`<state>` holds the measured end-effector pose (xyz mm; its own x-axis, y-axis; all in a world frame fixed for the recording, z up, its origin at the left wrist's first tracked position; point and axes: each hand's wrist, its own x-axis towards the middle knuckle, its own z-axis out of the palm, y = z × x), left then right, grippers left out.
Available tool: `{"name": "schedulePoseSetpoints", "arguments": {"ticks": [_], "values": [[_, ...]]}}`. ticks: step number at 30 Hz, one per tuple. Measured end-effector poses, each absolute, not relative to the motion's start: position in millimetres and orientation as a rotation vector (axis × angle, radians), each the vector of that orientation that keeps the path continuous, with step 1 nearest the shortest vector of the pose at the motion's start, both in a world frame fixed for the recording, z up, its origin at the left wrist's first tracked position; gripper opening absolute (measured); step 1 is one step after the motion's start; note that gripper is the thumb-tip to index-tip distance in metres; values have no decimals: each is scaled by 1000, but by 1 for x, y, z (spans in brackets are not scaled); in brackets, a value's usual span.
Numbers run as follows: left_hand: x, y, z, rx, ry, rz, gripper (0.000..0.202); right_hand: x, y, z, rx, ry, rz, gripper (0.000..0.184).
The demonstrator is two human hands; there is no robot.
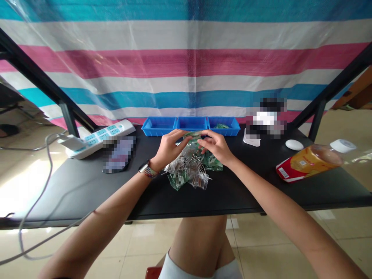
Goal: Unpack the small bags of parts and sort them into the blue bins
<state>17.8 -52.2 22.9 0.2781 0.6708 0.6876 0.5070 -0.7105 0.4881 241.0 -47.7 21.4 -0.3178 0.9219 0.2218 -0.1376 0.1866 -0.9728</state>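
My left hand [171, 146] and my right hand [218, 146] meet over the middle of the black table. Fingers of both pinch a small green-and-clear plastic packet [193, 135], whose contents I cannot make out. Right below them lies a heap of small clear bags [188, 166] with thin wire-like pieces, some bags tinted or printed green. The heap is partly hidden by my hands. Just behind stands a blue tray [159, 132] with three compartments; green packets [221, 126] lie in the right-hand one.
A white power strip [104, 135] with a plugged-in cable and a blurred phone-like object [119, 155] lie at left. At right are a drink bottle [310, 161], a white oval object [294, 145] and a white case [251, 138]. A striped sheet [145, 62] hangs behind.
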Motion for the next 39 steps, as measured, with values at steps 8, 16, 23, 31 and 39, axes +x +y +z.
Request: {"name": "schedulePoseSetpoints", "arguments": {"ticks": [8, 16, 23, 31, 39], "values": [[23, -55, 20, 2059, 1034, 1433, 40, 247, -34, 21, -842, -1299, 1363, 41], [19, -48, 17, 2099, 1049, 1428, 22, 293, 3, 23, -1093, -1198, 905, 43], [15, -45, 15, 2551, 1111, 969, 25, 300, -4, 21, -1344, -1804, 194, 17], [15, -43, 11, 2622, 1054, 834, 25, 264, -32, 9, -1160, -2446, 232, 31], [15, -45, 13, 2608, 1092, 878, 22, 264, -30, 11, -1226, -2294, 50, 18]]}}
